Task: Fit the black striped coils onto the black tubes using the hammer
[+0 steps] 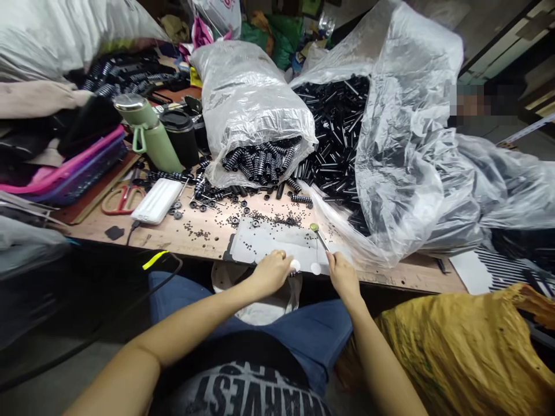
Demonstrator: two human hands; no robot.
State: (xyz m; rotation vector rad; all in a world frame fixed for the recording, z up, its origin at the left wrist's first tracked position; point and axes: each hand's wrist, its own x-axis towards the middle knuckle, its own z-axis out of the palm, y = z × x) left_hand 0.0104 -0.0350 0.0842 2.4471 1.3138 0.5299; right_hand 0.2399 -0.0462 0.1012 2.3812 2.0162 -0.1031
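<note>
My left hand (272, 273) is at the table's front edge, its fingers closed together. A dark ribbed piece (292, 274) shows just under its fingertips, mostly hidden by the hand. A small white disc (295, 265) is against the same fingertips. My right hand (344, 278) is closed round a thin metal tool (321, 238) with a round yellow-green head, which points away over the grey sheet (277, 241). A second white disc (315, 268) lies between the hands, nearer the right one. Tiny black rings (288, 219) are scattered on and behind the sheet.
A plastic bag (255, 86) of ribbed black pieces lies behind the sheet. A larger clear bag (403, 144) holds black tubes (333, 133). Left stand scissors (124, 200), a white power bank (156, 200) and a green flask (150, 136). A yellow sack (468, 346) is at right.
</note>
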